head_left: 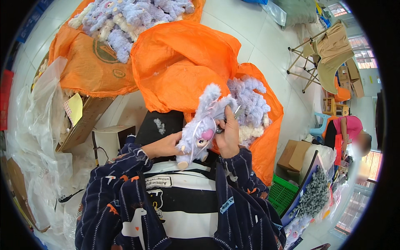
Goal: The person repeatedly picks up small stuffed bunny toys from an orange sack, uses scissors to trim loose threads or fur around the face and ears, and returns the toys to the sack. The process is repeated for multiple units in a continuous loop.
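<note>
A lavender plush rabbit with long ears, a pink nose and cream feet is held up in front of my chest. My left hand is closed on the side of its body, with part of the fingers hidden behind the fur. Around a small pair of scissors, my right hand is wrapped beside the ear and head. The fingers cover most of this tool; a metal blade shows above them and a dark part below. A thin pale thread runs down across the toy's face.
Lavender plush pieces fill an orange sack at right; more plush toys lie on orange sacking at far left. Farther right are a folding chair, green crate, cardboard box and another person, bending over.
</note>
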Demonstrator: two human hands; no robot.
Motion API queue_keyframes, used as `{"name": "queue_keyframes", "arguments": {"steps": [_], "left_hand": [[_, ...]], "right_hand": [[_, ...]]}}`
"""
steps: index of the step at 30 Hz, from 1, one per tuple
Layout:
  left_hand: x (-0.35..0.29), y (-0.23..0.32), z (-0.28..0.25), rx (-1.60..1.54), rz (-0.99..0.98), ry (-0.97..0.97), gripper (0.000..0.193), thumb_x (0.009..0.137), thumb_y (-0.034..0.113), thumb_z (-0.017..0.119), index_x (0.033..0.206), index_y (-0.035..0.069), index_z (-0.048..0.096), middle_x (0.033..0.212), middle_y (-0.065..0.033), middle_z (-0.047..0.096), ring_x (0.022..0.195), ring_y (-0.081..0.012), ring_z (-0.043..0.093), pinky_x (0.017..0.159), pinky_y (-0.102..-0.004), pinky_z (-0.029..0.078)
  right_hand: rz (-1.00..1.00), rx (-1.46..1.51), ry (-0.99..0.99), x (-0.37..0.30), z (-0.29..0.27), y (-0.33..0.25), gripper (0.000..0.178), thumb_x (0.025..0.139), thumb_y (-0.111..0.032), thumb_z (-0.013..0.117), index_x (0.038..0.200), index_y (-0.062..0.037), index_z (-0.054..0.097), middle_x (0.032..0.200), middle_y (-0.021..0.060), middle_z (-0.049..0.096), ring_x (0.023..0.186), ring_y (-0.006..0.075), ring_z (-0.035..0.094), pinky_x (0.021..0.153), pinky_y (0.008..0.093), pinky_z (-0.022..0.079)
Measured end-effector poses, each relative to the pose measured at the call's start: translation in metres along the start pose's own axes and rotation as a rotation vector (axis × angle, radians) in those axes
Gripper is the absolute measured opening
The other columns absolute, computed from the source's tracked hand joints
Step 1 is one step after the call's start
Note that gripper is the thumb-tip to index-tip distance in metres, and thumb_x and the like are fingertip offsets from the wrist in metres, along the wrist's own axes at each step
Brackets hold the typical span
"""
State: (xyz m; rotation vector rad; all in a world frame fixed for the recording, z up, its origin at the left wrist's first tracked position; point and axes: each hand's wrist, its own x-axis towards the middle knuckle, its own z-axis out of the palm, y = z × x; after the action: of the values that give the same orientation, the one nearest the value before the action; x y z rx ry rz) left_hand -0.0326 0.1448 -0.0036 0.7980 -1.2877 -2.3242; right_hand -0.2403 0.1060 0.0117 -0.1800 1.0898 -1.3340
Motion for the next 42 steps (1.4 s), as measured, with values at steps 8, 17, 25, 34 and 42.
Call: {"name": "queue_keyframes", "arguments": {"steps": [8, 17, 25, 34, 42], "left_hand": [[0.004, 0.004, -0.004, -0.477, -0.045, 0.218, 0.049, 0.081, 0.016, 0.064, 0.122, -0.001, 0.043, 0.111, -0.0079, 0.056, 0.098, -0.0149, 0.055, 0.086, -0.0283, 0.044], [0.009, -0.005, 0.005, -0.189, 0.141, 0.286, 0.047, 0.081, 0.018, 0.066, 0.121, 0.005, 0.048, 0.112, -0.0037, 0.056, 0.099, -0.0106, 0.052, 0.087, -0.0259, 0.042], [0.011, -0.003, 0.001, -0.407, 0.239, 0.422, 0.041, 0.082, 0.016, 0.063, 0.118, 0.002, 0.049, 0.107, -0.0047, 0.057, 0.096, -0.0126, 0.055, 0.083, -0.0266, 0.045], [0.010, -0.003, 0.000, -0.297, 0.159, 0.475, 0.046, 0.082, 0.018, 0.064, 0.122, 0.003, 0.045, 0.111, -0.0055, 0.055, 0.100, -0.0146, 0.053, 0.088, -0.0277, 0.043], [0.015, 0.066, -0.090, -0.158, 0.274, 0.634, 0.048, 0.089, 0.025, 0.051, 0.129, 0.004, 0.037, 0.124, -0.0095, 0.046, 0.110, -0.0195, 0.048, 0.092, -0.0334, 0.041]], "right_hand": [[-0.387, -1.060, -0.275, -0.042, -0.011, -0.013, 0.027, 0.082, -0.016, 0.061, 0.099, 0.0047, 0.058, 0.073, 0.0069, 0.060, 0.062, 0.0115, 0.054, 0.056, 0.0258, 0.043], [0.093, -0.648, -0.148, -0.051, -0.014, 0.015, 0.013, 0.087, -0.020, 0.054, 0.091, -0.0074, 0.054, 0.061, 0.0007, 0.051, 0.045, 0.0049, 0.043, 0.043, 0.0184, 0.036], [0.052, -0.178, -0.407, -0.048, -0.009, -0.007, 0.019, 0.090, -0.013, 0.045, 0.107, -0.0078, 0.051, 0.056, -0.0030, 0.043, 0.038, 0.0051, 0.032, 0.042, 0.0214, 0.034], [-0.355, -1.056, -0.514, -0.046, -0.003, 0.014, 0.014, 0.079, -0.012, 0.064, 0.087, -0.0021, 0.058, 0.064, 0.0055, 0.055, 0.053, 0.0105, 0.052, 0.049, 0.0230, 0.042], [0.034, -0.495, -0.152, -0.013, -0.034, -0.019, 0.018, 0.087, -0.018, 0.052, 0.081, -0.0014, 0.054, 0.054, 0.0008, 0.045, 0.044, 0.0073, 0.040, 0.043, 0.0217, 0.037]]}}
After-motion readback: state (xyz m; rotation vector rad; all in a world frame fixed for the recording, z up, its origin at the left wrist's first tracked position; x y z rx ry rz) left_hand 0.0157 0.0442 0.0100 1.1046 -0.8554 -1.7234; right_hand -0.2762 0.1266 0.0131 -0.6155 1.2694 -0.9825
